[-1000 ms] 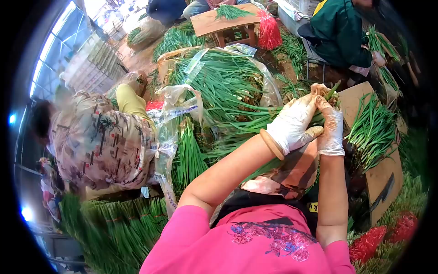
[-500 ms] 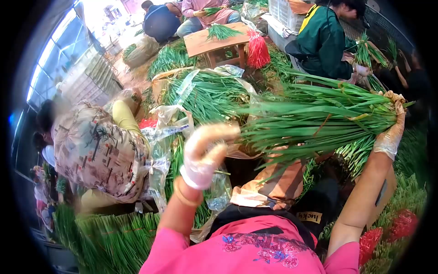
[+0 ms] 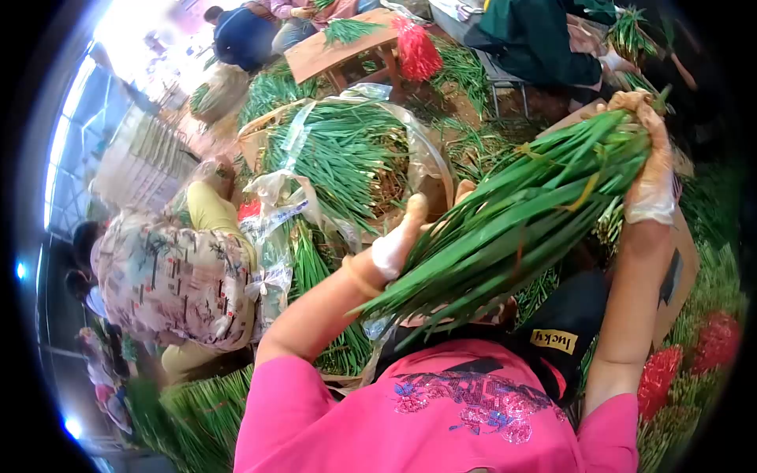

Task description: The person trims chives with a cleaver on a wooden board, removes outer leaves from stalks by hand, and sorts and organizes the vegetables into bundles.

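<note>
My right hand [image 3: 650,154], in a thin pale glove, grips the root end of a large bunch of long green leafy stalks [image 3: 528,213] at the upper right. The leaves fan down and left across my lap. My left hand [image 3: 410,232], also gloved, is at the left side of the bunch, its thumb pointing up and most of its fingers hidden behind the leaves. Whether those fingers close on the bunch cannot be made out. Behind it, an open plastic-lined bag [image 3: 432,150] holds more green stalks [image 3: 335,154].
A person in a patterned shirt [image 3: 173,276] sits at the left. A low wooden table [image 3: 303,59] with stalks and red ties [image 3: 416,49] stands ahead. A co-worker in dark green [image 3: 524,39] sits at the upper right. Upright bundles [image 3: 213,414] stand at lower left.
My left hand has moved right and against the bunch. The bunch now slants down to the left, its leaf tips nearer my body. The view has shifted slightly.
</note>
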Motion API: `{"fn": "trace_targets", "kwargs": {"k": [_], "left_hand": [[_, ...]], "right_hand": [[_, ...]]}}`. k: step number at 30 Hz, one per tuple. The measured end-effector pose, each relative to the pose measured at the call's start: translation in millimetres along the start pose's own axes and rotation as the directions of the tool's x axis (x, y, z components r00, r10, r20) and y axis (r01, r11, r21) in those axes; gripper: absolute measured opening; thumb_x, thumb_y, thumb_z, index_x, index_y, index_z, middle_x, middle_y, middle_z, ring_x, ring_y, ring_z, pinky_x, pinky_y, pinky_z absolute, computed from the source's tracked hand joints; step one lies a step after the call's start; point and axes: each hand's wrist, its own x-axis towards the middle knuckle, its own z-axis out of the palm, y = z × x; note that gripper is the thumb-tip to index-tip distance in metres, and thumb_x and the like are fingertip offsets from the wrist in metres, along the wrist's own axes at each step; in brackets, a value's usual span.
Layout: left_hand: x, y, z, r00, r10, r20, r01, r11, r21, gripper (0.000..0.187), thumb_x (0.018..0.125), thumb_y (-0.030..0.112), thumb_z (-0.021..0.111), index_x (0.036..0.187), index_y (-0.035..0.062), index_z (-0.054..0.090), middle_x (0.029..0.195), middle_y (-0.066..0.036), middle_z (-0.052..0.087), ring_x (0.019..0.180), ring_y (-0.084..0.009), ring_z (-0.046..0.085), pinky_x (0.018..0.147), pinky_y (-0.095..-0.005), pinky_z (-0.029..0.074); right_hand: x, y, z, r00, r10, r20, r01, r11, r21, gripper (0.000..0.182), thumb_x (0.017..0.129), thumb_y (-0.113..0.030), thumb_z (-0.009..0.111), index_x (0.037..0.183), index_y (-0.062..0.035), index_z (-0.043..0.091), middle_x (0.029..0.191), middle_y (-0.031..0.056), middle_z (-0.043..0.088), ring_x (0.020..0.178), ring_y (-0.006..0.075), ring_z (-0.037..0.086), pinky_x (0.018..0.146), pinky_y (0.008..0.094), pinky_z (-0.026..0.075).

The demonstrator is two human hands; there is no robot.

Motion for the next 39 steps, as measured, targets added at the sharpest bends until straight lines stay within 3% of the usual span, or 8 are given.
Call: {"fn": "trace_targets", "kwargs": {"k": [6,13,22,23,25,29,34,39], "left_hand": [[-11.7,-14.1,13.2,0.996,-0.084,0.007,0.071,0.878,0.473,0.129,0.064,0.034,0.081,0.143,0.0176,-0.019,0.151,-0.007,0.008,0.135,-0.0193,0.018,0.108,-0.0358,0.021],[15.9,-49.5,18.6,0.996,-0.011,-0.087,0.037,0.948,0.315,0.093,0.052,0.017,0.088,0.131,0.0019,0.040,0.124,-0.013,0.052,0.116,-0.0237,0.049,0.099,-0.0361,0.039],[1.9,-26.4,59.7,0.945,-0.270,-0.185,0.318,0.890,0.326,0.079,0.061,0.014,0.080,0.129,-0.0003,0.043,0.108,-0.014,0.060,0.086,-0.0192,0.061,0.080,-0.0346,0.048],[3.2,-9.9,68.1,0.939,-0.074,-0.336,0.314,0.587,0.747,0.062,0.061,0.004,0.074,0.119,-0.0003,0.053,0.100,-0.011,0.062,0.083,-0.0153,0.059,0.073,-0.0304,0.048],[-19.5,21.6,49.9,0.889,0.047,-0.455,0.372,0.507,0.778,0.043,0.061,-0.001,0.068,0.103,0.0020,0.062,0.085,-0.004,0.064,0.073,-0.0135,0.058,0.065,-0.0270,0.048],[-84.1,37.9,-37.6,0.859,0.097,-0.503,0.468,-0.551,0.691,0.031,0.071,0.009,0.063,0.101,0.0025,0.058,0.069,-0.006,0.063,0.059,-0.0140,0.059,0.054,-0.0308,0.048],[-105.4,35.9,-51.9,0.635,0.146,-0.758,0.754,-0.331,0.568,0.051,0.063,0.028,0.072,0.107,0.0052,0.059,0.086,-0.019,0.065,0.079,-0.0349,0.063,0.071,-0.0370,0.051],[-106.4,28.0,-39.1,0.713,0.236,-0.660,0.679,-0.467,0.566,0.049,0.064,0.028,0.072,0.105,0.0037,0.059,0.085,-0.020,0.064,0.079,-0.0358,0.063,0.070,-0.0393,0.051]], "right_hand": [[26.5,27.4,-17.3,0.998,0.068,0.007,-0.069,0.991,0.112,0.024,0.076,-0.012,0.067,0.098,-0.0054,0.059,0.095,0.0051,0.061,0.099,0.0219,0.059,0.093,0.0449,0.046],[-9.9,4.6,93.7,0.984,0.094,0.154,-0.074,0.989,-0.130,0.030,0.082,-0.020,0.062,0.106,-0.0032,0.058,0.102,0.0106,0.062,0.097,0.0223,0.061,0.088,0.0351,0.049],[23.8,-21.8,113.0,0.995,-0.102,0.004,0.102,0.993,-0.052,0.029,0.086,-0.021,0.057,0.107,-0.0016,0.056,0.107,0.0121,0.062,0.098,0.0232,0.061,0.086,0.0332,0.049],[27.5,-26.4,102.4,0.987,-0.132,-0.088,0.127,0.990,-0.060,0.029,0.087,-0.021,0.056,0.108,-0.0014,0.056,0.108,0.0122,0.062,0.098,0.0233,0.061,0.086,0.0329,0.050],[36.3,-32.1,58.3,0.943,-0.181,-0.280,0.149,0.980,-0.134,0.029,0.087,-0.021,0.055,0.108,-0.0010,0.056,0.109,0.0126,0.062,0.098,0.0235,0.061,0.085,0.0325,0.050],[11.9,-2.0,-112.4,0.903,-0.353,-0.246,0.083,0.704,-0.705,0.047,0.083,-0.032,0.059,0.121,-0.0053,0.053,0.121,0.0066,0.057,0.117,0.0194,0.051,0.099,0.0374,0.039],[-52.3,18.2,-165.8,0.989,0.039,-0.140,-0.126,0.712,-0.690,0.030,0.086,-0.014,0.061,0.113,-0.0024,0.059,0.104,0.0044,0.064,0.092,0.0134,0.060,0.082,0.0245,0.045],[-94.1,64.0,-117.3,0.925,0.374,-0.071,-0.299,0.598,-0.744,0.016,0.085,-0.012,0.057,0.087,0.0005,0.067,0.073,0.0081,0.066,0.066,0.0121,0.063,0.063,0.0246,0.049]]}}
